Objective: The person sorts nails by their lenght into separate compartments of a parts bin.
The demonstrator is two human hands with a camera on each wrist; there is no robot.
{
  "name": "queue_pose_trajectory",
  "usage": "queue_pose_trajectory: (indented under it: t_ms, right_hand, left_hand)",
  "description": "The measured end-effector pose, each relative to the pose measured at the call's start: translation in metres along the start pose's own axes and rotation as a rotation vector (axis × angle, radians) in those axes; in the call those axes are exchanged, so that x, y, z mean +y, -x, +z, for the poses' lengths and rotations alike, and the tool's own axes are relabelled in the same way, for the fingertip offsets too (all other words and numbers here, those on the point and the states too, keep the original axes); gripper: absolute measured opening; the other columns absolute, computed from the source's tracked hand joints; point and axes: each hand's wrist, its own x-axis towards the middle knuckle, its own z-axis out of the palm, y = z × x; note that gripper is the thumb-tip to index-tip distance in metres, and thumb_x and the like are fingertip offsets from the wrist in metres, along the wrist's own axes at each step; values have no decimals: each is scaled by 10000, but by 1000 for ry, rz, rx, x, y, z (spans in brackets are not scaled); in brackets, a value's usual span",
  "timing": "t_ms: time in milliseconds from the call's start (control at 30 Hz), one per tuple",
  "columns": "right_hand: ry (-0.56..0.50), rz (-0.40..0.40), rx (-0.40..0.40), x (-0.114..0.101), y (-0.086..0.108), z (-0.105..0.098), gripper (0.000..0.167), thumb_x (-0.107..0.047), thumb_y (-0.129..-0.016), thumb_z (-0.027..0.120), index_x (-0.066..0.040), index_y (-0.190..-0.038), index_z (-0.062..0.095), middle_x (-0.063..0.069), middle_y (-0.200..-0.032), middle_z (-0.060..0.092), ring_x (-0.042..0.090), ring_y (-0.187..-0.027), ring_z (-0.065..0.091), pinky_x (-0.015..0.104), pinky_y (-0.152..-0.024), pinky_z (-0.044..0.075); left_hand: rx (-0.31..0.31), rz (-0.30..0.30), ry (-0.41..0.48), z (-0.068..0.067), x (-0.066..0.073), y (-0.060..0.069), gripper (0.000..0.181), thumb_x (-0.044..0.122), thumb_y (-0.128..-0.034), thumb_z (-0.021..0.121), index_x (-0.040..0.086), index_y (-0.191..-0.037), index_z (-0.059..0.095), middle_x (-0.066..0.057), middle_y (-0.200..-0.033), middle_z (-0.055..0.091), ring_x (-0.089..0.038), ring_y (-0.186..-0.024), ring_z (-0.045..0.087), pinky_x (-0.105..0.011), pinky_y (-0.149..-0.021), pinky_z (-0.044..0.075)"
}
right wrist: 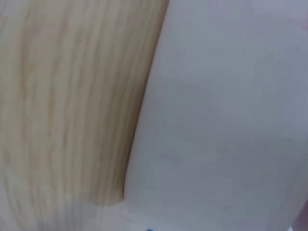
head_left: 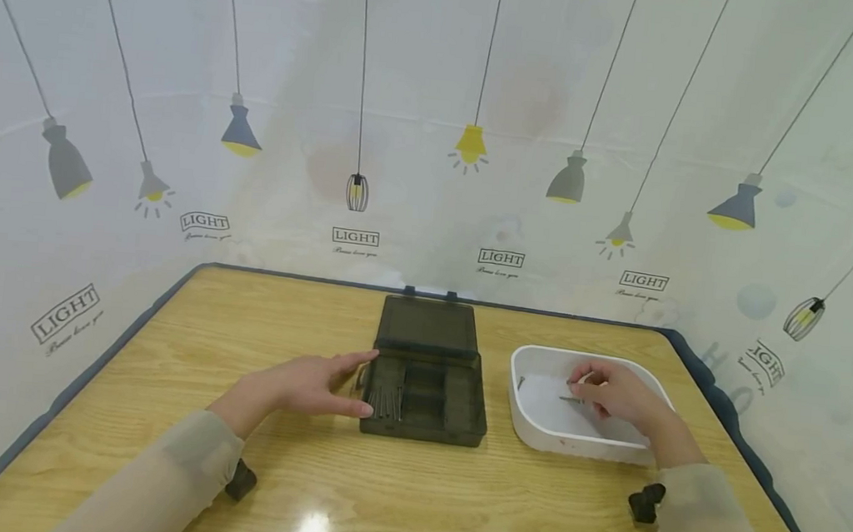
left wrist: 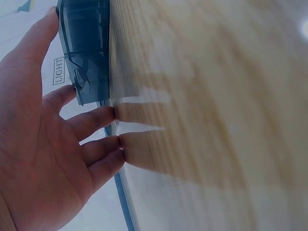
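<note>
A dark translucent box (head_left: 464,398) lies with its lid (head_left: 428,325) folded back; several thin metal nails (head_left: 386,401) sit in its left compartment. My left hand (head_left: 304,383), fingers spread, is at the box's left side, thumb and a finger touching its edge. In the left wrist view, the hand (left wrist: 48,139) rests a thumb and fingertip against the box (left wrist: 89,53). Inside the white tray (head_left: 548,444), my right hand (head_left: 623,396) pinches what looks like a small nail at its fingertips; another nail (head_left: 570,399) shows just below. In the right wrist view, only the tray's wall (right wrist: 216,115) shows clearly.
Another small metal piece (head_left: 520,383) lies at the tray's left inside. The box and tray stand side by side on the wooden table (head_left: 409,490), a narrow gap between them. Behind the table hangs a white cloth (head_left: 425,90) printed with lamps.
</note>
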Motion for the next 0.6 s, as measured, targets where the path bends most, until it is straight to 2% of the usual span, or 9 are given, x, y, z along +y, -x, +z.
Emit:
queue_pose_trajectory:
  t_ms: [200, 600]
  right_hand:
    - [-52, -14, 13, -16, 5, 6, 298, -268, -1093, 711, -39, -1284, 691, 110, -1177, 668, 221, -871, 592, 306, -679, 547]
    - [-168, -122, 23, -52, 14, 27, 357, -270, -1110, 687, 12, -1327, 652, 130, -961, 642, 167, -722, 562, 286, -631, 508]
  left_hand:
    - [1, 0, -5, 0, 0, -1, 1038, 843, -933, 637, 417, -1766, 187, -135, -1783, 366, -447, -1573, 468, -683, -1264, 387]
    - [4, -6, -15, 0, 1, 0, 1040, 847, -933, 633, 406, -1767, 195, -153, -1781, 365, -467, -1603, 413, -687, -1281, 360]
